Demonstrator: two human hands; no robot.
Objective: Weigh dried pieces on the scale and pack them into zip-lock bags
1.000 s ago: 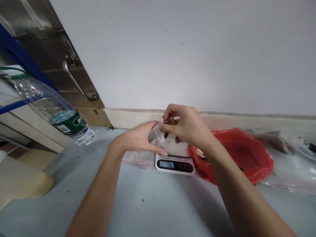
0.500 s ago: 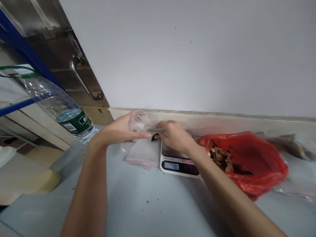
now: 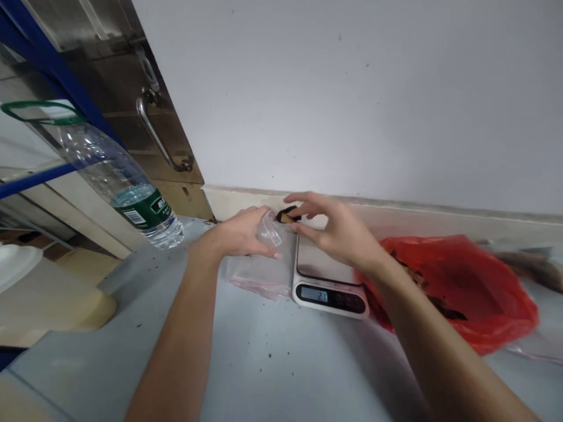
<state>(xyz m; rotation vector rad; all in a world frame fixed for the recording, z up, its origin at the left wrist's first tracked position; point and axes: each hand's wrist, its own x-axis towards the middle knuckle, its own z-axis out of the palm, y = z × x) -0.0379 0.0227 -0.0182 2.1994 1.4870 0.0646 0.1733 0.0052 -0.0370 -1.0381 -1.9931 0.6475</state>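
My left hand (image 3: 240, 234) is closed around a small clear plastic bag (image 3: 270, 230), its mouth turned toward the right. Between the thumb and fingertips of my right hand (image 3: 336, 228) is a dark dried slice (image 3: 288, 215) with a pale yellowish inside, right at the bag's opening. Below that hand sits a white digital scale (image 3: 332, 302), its display reading 2.1. A stack of flat clear zip bags (image 3: 259, 271) lies against the scale's left side, under my left hand. The red plastic bag (image 3: 488, 293) stands open to the right, with brown dried pieces (image 3: 448, 308) in it.
A large water bottle (image 3: 145, 205) with a green handle stands on the left, near a whitish container (image 3: 57, 293). The wall (image 3: 352, 105) rises behind the work surface. More clear bags (image 3: 548, 328) lie at the far right. Dark crumbs (image 3: 270, 355) dot the grey tabletop.
My right hand has lifted off the scale and brought the dark slice to the mouth of the bag in my left hand. The scale reading fell from 2.4 to 2.1. The view shifted slightly.
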